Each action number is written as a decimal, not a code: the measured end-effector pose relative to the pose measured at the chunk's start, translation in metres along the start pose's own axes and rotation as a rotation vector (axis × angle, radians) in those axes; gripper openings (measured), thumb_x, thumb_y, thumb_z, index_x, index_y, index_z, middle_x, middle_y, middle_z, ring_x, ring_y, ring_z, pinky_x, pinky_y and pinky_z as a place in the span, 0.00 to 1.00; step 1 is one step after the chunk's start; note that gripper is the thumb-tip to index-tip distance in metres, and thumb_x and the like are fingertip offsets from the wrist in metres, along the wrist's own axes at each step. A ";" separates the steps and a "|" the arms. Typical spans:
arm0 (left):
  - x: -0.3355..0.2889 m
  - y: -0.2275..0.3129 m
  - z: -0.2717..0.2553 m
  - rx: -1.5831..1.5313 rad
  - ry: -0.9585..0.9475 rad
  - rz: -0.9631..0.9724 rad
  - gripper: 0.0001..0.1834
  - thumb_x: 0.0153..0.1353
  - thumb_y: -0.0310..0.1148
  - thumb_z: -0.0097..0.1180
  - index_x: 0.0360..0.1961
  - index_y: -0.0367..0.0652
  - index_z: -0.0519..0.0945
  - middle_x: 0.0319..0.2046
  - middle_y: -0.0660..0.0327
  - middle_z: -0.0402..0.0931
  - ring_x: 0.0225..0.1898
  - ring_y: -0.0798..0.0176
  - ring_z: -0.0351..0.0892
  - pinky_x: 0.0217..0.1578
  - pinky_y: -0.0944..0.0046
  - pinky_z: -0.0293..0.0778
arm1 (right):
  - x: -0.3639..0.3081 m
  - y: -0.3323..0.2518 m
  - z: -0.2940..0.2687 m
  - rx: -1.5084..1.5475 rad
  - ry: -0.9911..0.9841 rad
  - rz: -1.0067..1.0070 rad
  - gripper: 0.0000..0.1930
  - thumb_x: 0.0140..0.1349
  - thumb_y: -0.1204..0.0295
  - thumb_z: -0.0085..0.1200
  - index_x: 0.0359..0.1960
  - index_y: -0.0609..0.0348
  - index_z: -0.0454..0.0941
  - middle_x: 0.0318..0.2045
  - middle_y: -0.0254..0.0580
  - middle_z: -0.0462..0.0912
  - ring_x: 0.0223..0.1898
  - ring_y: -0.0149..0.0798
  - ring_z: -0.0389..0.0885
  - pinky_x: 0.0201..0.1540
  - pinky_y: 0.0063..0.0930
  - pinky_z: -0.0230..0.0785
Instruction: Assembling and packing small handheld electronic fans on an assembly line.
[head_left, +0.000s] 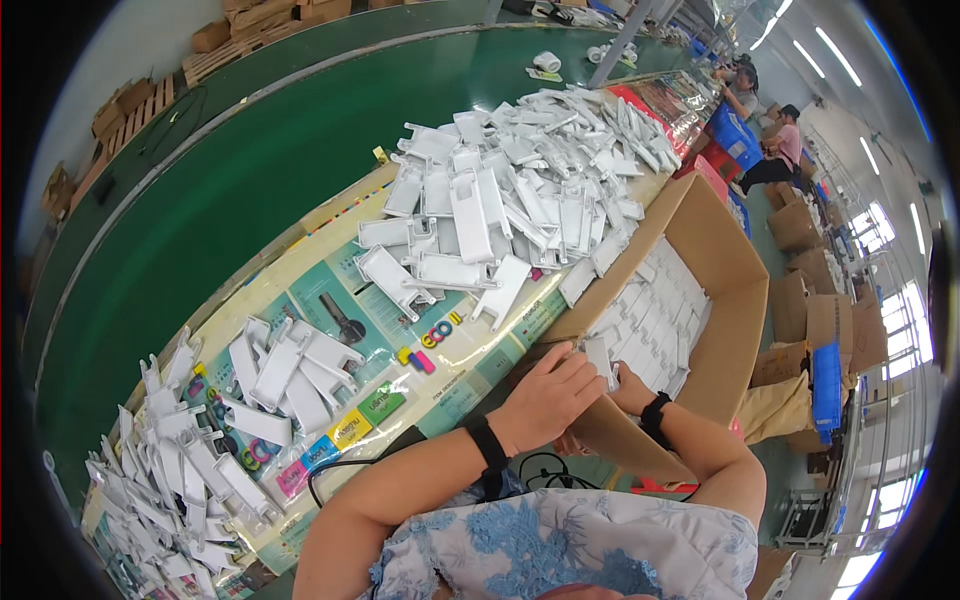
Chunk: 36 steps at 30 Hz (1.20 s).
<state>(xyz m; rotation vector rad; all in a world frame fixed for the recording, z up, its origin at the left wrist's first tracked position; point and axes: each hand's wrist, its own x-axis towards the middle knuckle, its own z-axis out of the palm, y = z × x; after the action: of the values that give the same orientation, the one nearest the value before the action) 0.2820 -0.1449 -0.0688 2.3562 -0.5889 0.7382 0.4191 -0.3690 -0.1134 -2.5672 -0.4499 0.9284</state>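
My left hand [548, 402] lies over the near left edge of an open cardboard box [722, 262], its fingers bent around the cardboard. Just inside that edge, my right hand [632, 390] reaches down with its fingers closed at a white plastic part [598, 360]. That part stands between the two hands, and its lower end is hidden. Packed rows of similar white parts [650, 320] fill the box floor. A large loose heap of white plastic parts [470, 215] covers the table left of the box.
The long table [300, 310] has a printed cover. More white parts sit in a small pile [285, 375] and a larger heap [180, 480] at its left end. Blue crates [735, 135] and two people [785, 140] are farther off. Cartons [830, 320] stand to the right.
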 end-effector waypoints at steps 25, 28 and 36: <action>-0.014 -0.006 0.029 0.144 0.296 0.063 0.05 0.48 0.32 0.48 0.27 0.43 0.70 0.29 0.61 0.68 0.40 0.60 0.67 0.55 0.54 0.55 | -0.023 0.010 -0.128 0.512 0.385 -0.256 0.34 0.49 0.78 0.49 0.61 0.63 0.53 0.51 0.45 0.67 0.48 0.41 0.69 0.51 0.32 0.63; -0.016 -0.008 0.032 0.183 0.304 0.052 0.05 0.49 0.32 0.48 0.28 0.43 0.70 0.30 0.61 0.68 0.40 0.60 0.67 0.53 0.55 0.56 | -0.032 -0.011 -0.149 0.541 0.427 -0.323 0.34 0.51 0.78 0.48 0.62 0.61 0.52 0.52 0.45 0.67 0.49 0.41 0.69 0.52 0.32 0.63; -0.015 -0.013 0.038 0.175 0.286 0.077 0.05 0.49 0.31 0.49 0.29 0.45 0.71 0.30 0.62 0.68 0.41 0.61 0.67 0.51 0.57 0.57 | -0.038 -0.050 -0.224 0.551 0.473 -0.357 0.24 0.55 0.65 0.54 0.53 0.59 0.64 0.44 0.40 0.74 0.41 0.36 0.75 0.39 0.29 0.71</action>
<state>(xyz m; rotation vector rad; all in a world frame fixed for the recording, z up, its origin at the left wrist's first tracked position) 0.2919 -0.1575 -0.1088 2.3335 -0.5101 1.1799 0.5307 -0.3930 0.0895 -2.0137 -0.4185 0.2496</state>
